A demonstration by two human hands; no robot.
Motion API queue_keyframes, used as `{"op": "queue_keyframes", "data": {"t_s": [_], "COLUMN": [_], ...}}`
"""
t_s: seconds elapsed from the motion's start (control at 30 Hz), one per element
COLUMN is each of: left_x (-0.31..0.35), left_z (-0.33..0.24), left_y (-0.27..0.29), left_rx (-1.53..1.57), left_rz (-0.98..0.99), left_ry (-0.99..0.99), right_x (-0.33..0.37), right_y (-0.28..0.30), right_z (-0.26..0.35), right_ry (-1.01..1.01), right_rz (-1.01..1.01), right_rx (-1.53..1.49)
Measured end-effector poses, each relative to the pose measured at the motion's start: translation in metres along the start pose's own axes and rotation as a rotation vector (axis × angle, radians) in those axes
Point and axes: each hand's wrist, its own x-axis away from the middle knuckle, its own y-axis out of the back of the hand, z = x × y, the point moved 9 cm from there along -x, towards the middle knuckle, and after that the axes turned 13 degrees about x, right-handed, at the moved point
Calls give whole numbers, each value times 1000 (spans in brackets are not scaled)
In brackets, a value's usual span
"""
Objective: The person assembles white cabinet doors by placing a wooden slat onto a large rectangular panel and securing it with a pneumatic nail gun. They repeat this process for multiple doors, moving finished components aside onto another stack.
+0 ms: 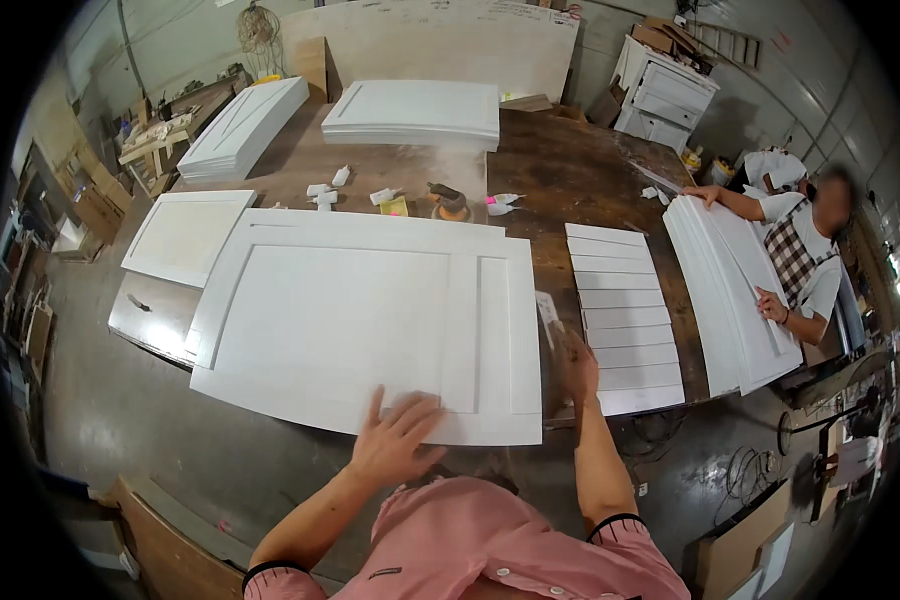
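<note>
In front of me lies a large white panelled door point(350, 320), apparently on top of another one whose edges stick out. My left hand point(402, 440) is over the door's near edge, fingers spread, slightly blurred and holding nothing. To the right of the door, my right hand point(578, 368) is closed around a slim white object point(547, 308); blur and the fingers hide its kind. Right of that hand is a row of overlapping white drawer fronts or slats point(625, 315).
A co-worker point(805, 240) at right handles a stack of white panels point(715, 290). Further stacks of white doors point(410, 108) stand at the back. Small white bottles point(342, 176) and an orbital sander point(450, 205) lie mid-table. A smaller panel point(188, 235) is at left.
</note>
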Motion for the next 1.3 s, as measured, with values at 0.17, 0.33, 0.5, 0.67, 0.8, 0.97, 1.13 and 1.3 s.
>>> {"op": "queue_keyframes", "data": {"t_s": [0.17, 0.33, 0.5, 0.67, 0.8, 0.97, 1.13, 1.3], "left_x": [29, 27, -14, -35, -20, 31, 78, 122], "left_z": [40, -6, -39, 38, 113, 91, 75, 96], "left_y": [28, 116, 249, 262, 108, 23, 42, 83], "left_rx": [-274, -334, -528, 59, 169, 571, 1346, 1385], "left_rz": [-70, -93, -574, -1216, -813, -752, -1088, -966], "left_ry": [11, -227, -480, -48, 347, 509, 659, 658], "right_x": [6, 39, 71, 39, 40, 23, 44, 75], "right_y": [8, 89, 150, 159, 199, 214, 177, 105], "right_z": [11, 126, 250, 266, 322, 308, 236, 165], "right_ry": [199, 611, 815, 590, 295, 100, -74, 71], "right_rz": [-188, -7, 243, -45, 6, 70, 49, 510], "right_rx": [77, 75, -385, -1016, -1047, -1247, -1184, -1088]}}
